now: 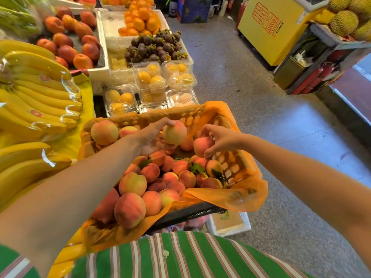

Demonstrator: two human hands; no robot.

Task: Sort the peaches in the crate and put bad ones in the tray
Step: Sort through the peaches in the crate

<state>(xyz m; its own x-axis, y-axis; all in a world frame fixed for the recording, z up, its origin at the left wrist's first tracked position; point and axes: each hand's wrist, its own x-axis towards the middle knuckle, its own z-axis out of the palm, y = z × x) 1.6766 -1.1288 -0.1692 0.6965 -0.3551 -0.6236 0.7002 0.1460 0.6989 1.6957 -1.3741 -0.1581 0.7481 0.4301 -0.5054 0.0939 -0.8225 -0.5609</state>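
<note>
A crate (234,169) lined with orange plastic stands in front of me, filled with several pink and yellow peaches. My left hand (149,138) holds a pale yellow-pink peach (175,133) above the far middle of the crate, fingers curled round it. My right hand (217,138) grips a pinker peach (201,145) just to the right of it, over the crate's far right part. A large peach (104,132) lies at the crate's far left corner. Which container is the tray for bad ones I cannot tell.
Bunches of bananas (36,93) lie to the left. Beyond the crate stand clear boxes of yellow fruit (149,77), mangosteens (154,47), oranges and white foam boxes of nectarines (70,41). A foam box (230,223) sits under the crate. Bare floor stretches to the right.
</note>
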